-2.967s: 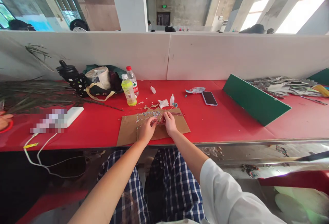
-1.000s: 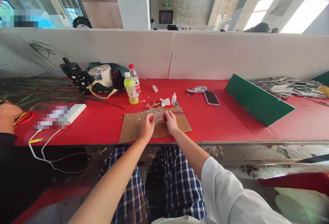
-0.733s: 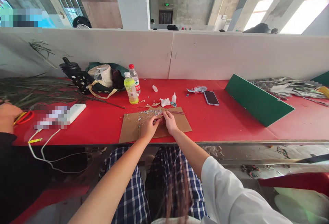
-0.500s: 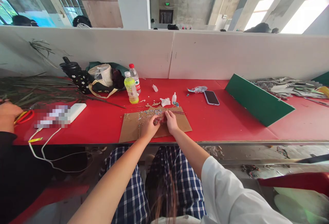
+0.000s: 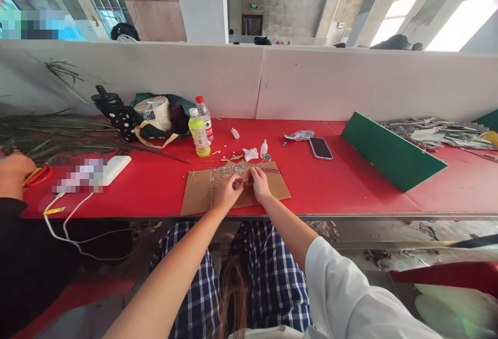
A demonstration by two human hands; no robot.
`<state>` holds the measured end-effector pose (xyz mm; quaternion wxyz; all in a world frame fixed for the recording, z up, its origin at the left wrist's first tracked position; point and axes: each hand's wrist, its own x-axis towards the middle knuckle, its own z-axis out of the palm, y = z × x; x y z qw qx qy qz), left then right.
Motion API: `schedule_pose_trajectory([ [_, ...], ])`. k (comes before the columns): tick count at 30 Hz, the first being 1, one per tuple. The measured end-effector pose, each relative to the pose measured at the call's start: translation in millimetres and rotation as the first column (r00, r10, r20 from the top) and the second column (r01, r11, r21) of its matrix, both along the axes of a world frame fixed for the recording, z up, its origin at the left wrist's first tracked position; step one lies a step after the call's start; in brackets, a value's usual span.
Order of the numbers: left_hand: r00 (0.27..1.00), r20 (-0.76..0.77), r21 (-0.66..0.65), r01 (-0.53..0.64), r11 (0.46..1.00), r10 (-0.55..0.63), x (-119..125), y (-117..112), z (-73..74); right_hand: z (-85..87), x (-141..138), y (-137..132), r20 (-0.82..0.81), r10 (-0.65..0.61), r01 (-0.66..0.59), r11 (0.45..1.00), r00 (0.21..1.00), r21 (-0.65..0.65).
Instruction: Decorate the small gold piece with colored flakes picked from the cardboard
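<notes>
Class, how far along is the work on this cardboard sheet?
Done: multicoloured specks lie scattered on the cardboard sheet. In hand: the left hand and right hand pinch a thin stem-like piece. Left: a bundle of long leaves lies aside, and a small dropper bottle stands nearby; how much remains is unclear.

L hand (image 5: pixel 226 193) & R hand (image 5: pixel 260 185) pinching thin stick (image 5: pixel 249 174) over cardboard sheet (image 5: pixel 198 196) w/ scattered tiny beads (image 5: pixel 227 171), on red table (image 5: pixel 350 193). Sm. dropper bottle (image 5: pixel 264 149) just past board, phone (image 5: pixel 321 148) to R. Co-worker's hand (image 5: pixel 13 174) far L by red-handled scissors (image 5: pixel 39 176).
</notes>
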<state>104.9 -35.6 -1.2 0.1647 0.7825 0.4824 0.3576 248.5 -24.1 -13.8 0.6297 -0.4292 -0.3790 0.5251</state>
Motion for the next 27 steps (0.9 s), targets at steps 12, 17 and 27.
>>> schedule_pose_trajectory([
  [12, 0.998, 0.029, -0.038, -0.058, 0.998, 0.059, -4.4, 4.4, -1.6, 4.4, -3.0, -4.9, 0.064, 0.051, -0.052, 0.998, 0.997, 0.024],
  [17, 0.989, 0.066, -0.078, -0.125, 0.989, 0.13, -5.2, 6.6, -4.4, 5.0, -3.5, -5.9, 0.04, 0.032, -0.032, 0.999, 0.999, 0.016],
  [27, 0.982, 0.093, -0.09, -0.159, 0.983, 0.167, -6.9, 6.5, -2.2, 10.8, -7.8, -11.4, -0.022, -0.01, 0.01, 1.0, 1.0, 0.019],
])
